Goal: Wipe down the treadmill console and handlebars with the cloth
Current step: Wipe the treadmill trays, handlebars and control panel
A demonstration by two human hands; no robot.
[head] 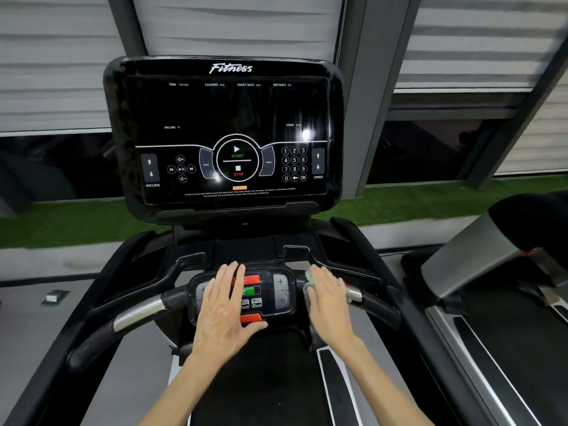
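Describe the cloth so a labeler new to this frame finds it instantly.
Start at the big black console screen and drop to the small button pad at the middle of the handlebar. Just right of that pad, the right hand lies flat on the cloth. It is the only soft thing there: pale grey-green fabric peeking out from under that hand.

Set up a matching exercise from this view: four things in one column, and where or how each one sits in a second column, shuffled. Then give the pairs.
Column one
1. left hand
2. cloth
3. console screen
4. second treadmill

Column two
a. off to the right
b. flat on the button panel
c. dark, above the handlebars
d. under the right hand

Pairs: 1-b, 2-d, 3-c, 4-a
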